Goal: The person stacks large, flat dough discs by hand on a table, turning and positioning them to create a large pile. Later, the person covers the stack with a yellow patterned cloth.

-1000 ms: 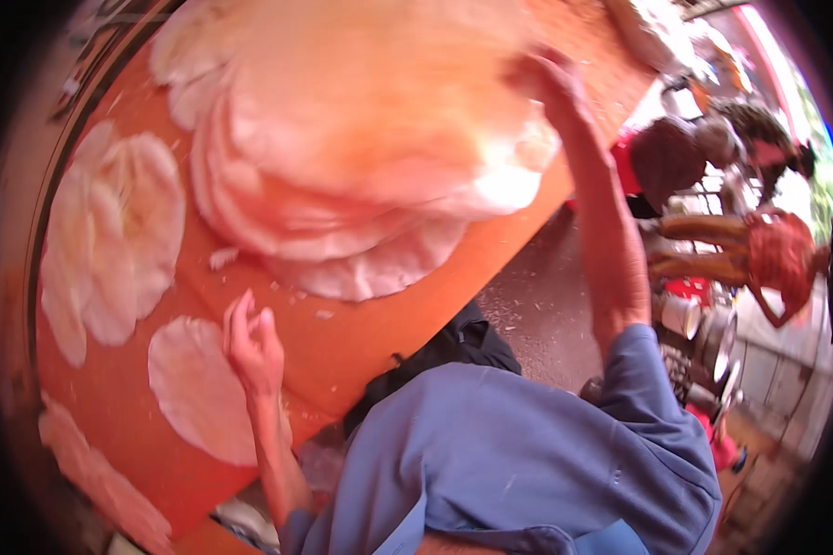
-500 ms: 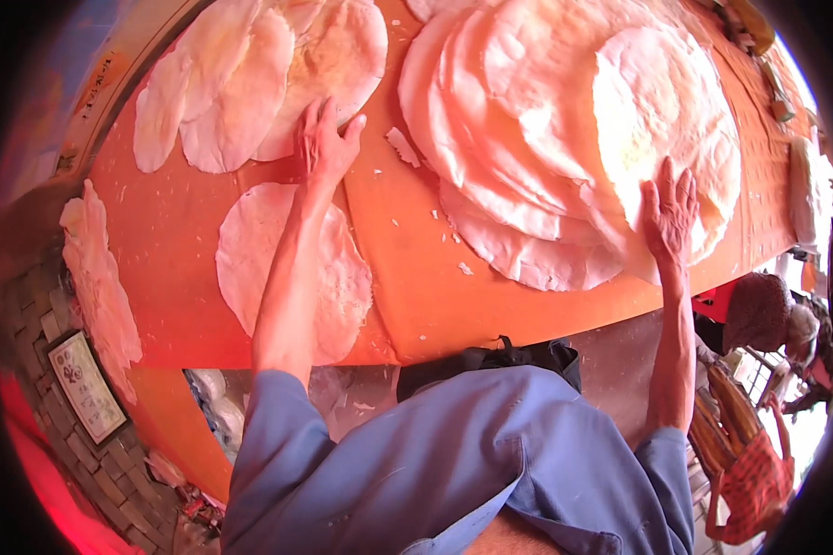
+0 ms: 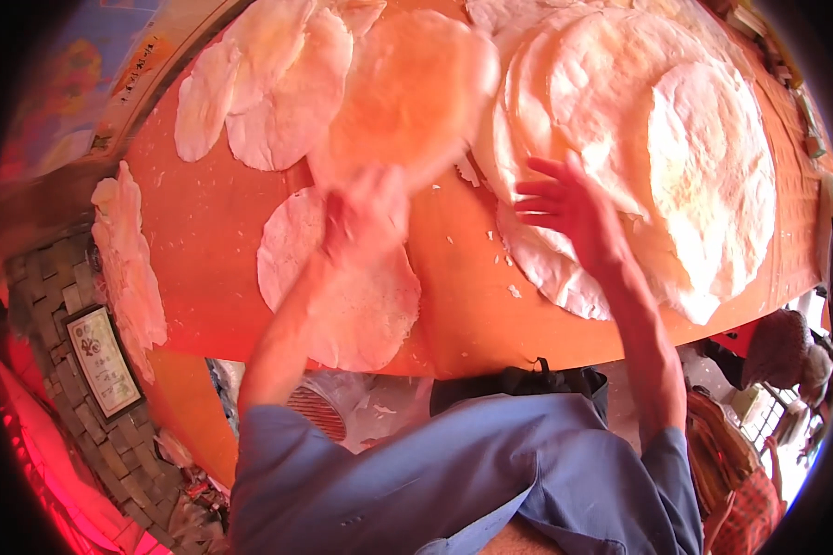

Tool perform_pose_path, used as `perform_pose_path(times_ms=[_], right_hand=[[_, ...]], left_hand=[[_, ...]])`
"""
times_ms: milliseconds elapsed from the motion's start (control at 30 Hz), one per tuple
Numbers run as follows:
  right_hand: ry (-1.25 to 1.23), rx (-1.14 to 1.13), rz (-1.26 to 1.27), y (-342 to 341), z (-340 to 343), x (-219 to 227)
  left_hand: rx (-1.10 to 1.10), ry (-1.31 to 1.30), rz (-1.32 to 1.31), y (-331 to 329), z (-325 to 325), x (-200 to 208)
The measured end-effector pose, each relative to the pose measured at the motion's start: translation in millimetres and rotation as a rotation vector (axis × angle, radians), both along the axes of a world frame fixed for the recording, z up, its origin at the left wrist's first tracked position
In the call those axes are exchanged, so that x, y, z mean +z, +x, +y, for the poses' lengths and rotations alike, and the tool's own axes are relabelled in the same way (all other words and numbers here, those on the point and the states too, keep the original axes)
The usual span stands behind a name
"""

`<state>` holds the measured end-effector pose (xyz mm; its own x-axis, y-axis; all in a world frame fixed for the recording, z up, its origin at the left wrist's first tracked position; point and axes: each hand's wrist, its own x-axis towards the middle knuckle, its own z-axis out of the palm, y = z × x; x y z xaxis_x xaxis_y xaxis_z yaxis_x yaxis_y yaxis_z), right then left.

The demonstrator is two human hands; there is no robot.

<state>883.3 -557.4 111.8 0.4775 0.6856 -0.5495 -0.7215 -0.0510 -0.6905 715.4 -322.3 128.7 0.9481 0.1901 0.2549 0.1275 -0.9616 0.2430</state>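
My left hand (image 3: 368, 211) is closed on the near edge of a thin round flatbread (image 3: 407, 92), which is lifted off the table and blurred by motion. Below that wrist and forearm lies another round flatbread (image 3: 366, 319), flat on the table near its front edge. My right hand (image 3: 574, 208) hovers by the left side of a large overlapping pile of flatbreads (image 3: 611, 69); its fingers are spread and hold nothing. On the pile's right side rests one bright flatbread (image 3: 713, 166). Several more overlapping flatbreads (image 3: 292, 102) lie at the far left.
An orange-covered table (image 3: 472, 314) carries the bread and scattered crumbs. Folded thin sheets (image 3: 128, 264) hang along its left edge. A framed sign (image 3: 104, 361) stands on the brick floor at left. Another person in a red checked garment (image 3: 750, 509) is at the lower right.
My left hand has taken hold of a flatbread from the far-left group and lifted it, swinging it rightward. My right hand has left the right-hand flatbread and moved left.
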Motion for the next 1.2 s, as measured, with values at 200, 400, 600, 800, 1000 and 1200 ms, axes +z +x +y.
perform_pose_path(times_ms=[200,400,600,800,1000,1200], right_hand=[[0.021,-0.187,-0.214,-28,48,-34],[0.367,-0.157,0.111,3,54,45],[-0.147,-0.418,-0.675,108,-95,118],[-0.525,-0.688,-0.727,199,-243,29],[-0.871,-0.731,-1.129,126,-230,13],[0.006,-0.179,-0.066,27,-103,21]], left_hand=[[-0.144,-0.202,-0.106,-13,-3,-17],[0.411,0.250,-0.118,-7,166,-133],[0.440,0.439,0.088,13,189,-127],[0.476,0.294,0.116,10,230,-94],[0.332,0.108,-0.054,47,121,12],[-0.220,-0.075,-0.100,64,-74,25]])
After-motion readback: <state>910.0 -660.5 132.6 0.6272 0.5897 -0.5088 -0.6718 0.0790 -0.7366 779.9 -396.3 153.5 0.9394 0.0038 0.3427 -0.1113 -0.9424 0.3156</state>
